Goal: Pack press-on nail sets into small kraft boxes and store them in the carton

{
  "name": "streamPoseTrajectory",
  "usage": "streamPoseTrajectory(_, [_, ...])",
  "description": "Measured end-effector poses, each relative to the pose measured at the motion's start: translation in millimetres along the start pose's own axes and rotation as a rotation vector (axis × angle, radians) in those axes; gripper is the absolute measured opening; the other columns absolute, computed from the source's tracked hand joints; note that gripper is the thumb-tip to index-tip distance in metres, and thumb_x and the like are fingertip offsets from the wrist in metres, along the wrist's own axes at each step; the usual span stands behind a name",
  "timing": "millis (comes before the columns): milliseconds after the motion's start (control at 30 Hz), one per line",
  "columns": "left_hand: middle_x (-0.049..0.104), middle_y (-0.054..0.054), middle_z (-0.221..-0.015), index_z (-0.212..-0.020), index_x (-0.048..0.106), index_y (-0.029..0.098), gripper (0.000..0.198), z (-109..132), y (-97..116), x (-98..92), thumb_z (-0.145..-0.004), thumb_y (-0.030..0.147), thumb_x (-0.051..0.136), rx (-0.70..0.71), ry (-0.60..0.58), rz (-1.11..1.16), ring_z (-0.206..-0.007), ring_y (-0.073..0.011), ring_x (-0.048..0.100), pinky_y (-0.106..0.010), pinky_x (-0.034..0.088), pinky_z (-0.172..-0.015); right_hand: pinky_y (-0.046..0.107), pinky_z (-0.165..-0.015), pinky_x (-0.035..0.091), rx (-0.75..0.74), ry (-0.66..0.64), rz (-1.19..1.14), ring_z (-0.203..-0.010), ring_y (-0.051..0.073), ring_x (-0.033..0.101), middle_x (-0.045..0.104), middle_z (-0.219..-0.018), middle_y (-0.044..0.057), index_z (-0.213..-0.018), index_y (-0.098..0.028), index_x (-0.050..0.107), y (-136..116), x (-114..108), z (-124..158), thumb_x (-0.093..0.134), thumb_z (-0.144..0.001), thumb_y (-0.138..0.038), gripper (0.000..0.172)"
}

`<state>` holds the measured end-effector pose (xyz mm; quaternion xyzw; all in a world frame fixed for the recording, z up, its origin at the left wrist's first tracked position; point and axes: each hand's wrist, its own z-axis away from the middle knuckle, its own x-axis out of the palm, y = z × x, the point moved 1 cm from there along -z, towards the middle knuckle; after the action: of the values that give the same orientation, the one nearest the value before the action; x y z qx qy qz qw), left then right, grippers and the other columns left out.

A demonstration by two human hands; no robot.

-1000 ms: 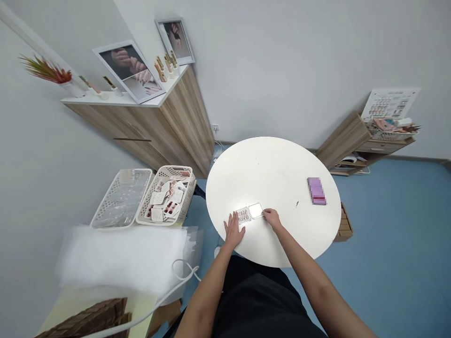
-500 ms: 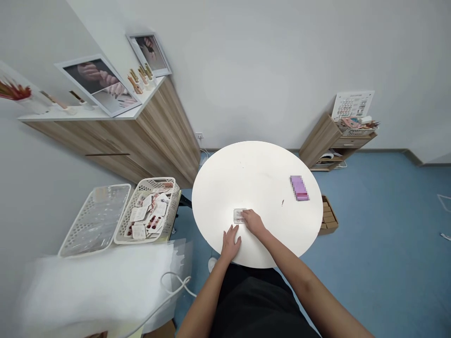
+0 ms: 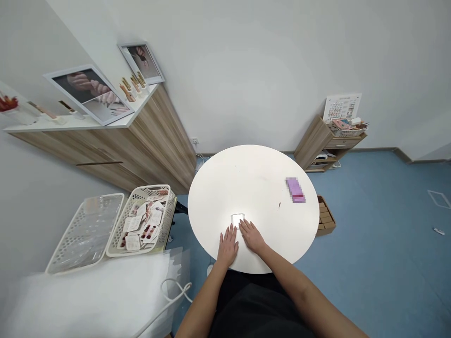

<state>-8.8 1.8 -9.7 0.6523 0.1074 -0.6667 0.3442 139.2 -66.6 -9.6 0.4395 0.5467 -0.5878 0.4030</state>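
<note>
A small clear plastic case (image 3: 237, 219) lies shut on the round white table (image 3: 253, 178), close to its near edge, with glare on its lid. My right hand (image 3: 251, 236) rests flat on the tabletop, its fingertips at the case's near right corner. My left hand (image 3: 228, 245) lies flat just below and left of the case, its fingers nearly reaching it. Neither hand is holding anything. The case's contents are hidden by the glare.
A pixelated pink-purple box (image 3: 295, 190) lies on the table's right side. At left stand a white basket of nail sample cards (image 3: 143, 220) and a white basket of clear plastic pieces (image 3: 86, 232). A white soft sheet (image 3: 88, 295) fills the near left.
The clear case that lay open in two halves, with nails showing, is now folded shut. My right hand has slid down from on top of it, and both hands lie flat.
</note>
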Motion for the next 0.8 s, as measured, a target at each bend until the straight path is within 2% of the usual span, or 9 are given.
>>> streamPoseTrajectory(233, [0.012,-0.008,-0.161,-0.154,0.003,0.026,0.069,-3,3,-7.8,-0.093,0.026,0.035,-0.038,-0.088,0.009,-0.147,-0.0281,0.016,-0.062,0.015,-0.113,0.053,-0.116,0.024,0.025,0.008,-0.057,-0.141,0.028,0.032,0.04,-0.151,0.012,-0.145,-0.019,0.04,4,-10,-11,0.043,-0.092,-0.019,0.053])
streamPoseTrajectory(300, [0.008,-0.011,-0.162,-0.154,0.002,0.024,0.076,-7,-1,-8.2,-0.091,0.038,0.042,-0.106,-0.064,-0.006,-0.148,-0.0325,0.009,-0.067,0.013,-0.111,0.052,-0.115,0.025,0.037,0.007,-0.097,-0.142,0.029,0.031,0.037,-0.152,0.014,-0.146,-0.018,0.037,9,-12,-21,0.05,-0.089,-0.022,0.058])
streamPoseTrajectory(367, [0.002,-0.015,-0.161,-0.154,0.002,0.022,0.093,-11,-5,-6.9,-0.084,0.055,0.052,-0.227,-0.05,-0.042,-0.147,-0.0386,0.0,-0.074,0.011,-0.106,0.052,-0.114,0.027,0.062,-0.011,-0.126,-0.142,0.031,0.029,0.035,-0.153,0.016,-0.147,-0.016,0.033,17,-13,-32,0.058,-0.084,-0.025,0.068])
streamPoseTrajectory(433, [-0.001,-0.018,-0.161,-0.154,0.005,0.021,0.109,-15,-8,-3.9,-0.073,0.068,0.059,-0.325,-0.087,-0.073,-0.146,-0.043,-0.007,-0.079,0.009,-0.101,0.052,-0.112,0.03,0.056,-0.039,-0.146,-0.14,0.033,0.033,0.04,-0.149,0.018,-0.146,-0.015,0.032,27,-14,-45,0.064,-0.08,-0.028,0.074])
streamPoseTrajectory(533, [-0.003,-0.019,-0.161,-0.154,0.007,0.02,0.12,-20,-10,1.5,-0.063,0.074,0.064,-0.357,-0.154,-0.112,-0.144,-0.0461,-0.013,-0.083,0.007,-0.097,0.049,-0.108,0.035,-0.014,-0.042,-0.151,-0.13,0.032,0.043,0.049,-0.141,0.017,-0.141,-0.017,0.038,43,-19,-65,0.066,-0.079,-0.03,0.069])
streamPoseTrajectory(800, [0.001,-0.017,-0.161,-0.154,0.014,0.025,0.127,-23,-6,11.7,-0.052,0.072,0.075,-0.392,-0.153,-0.133,-0.142,-0.0476,-0.017,-0.083,0.001,-0.098,0.046,-0.105,0.038,-0.008,-0.016,-0.047,-0.126,0.031,0.044,0.049,-0.138,0.018,-0.137,-0.016,0.04,84,-36,-143,0.06,-0.082,-0.029,0.06])
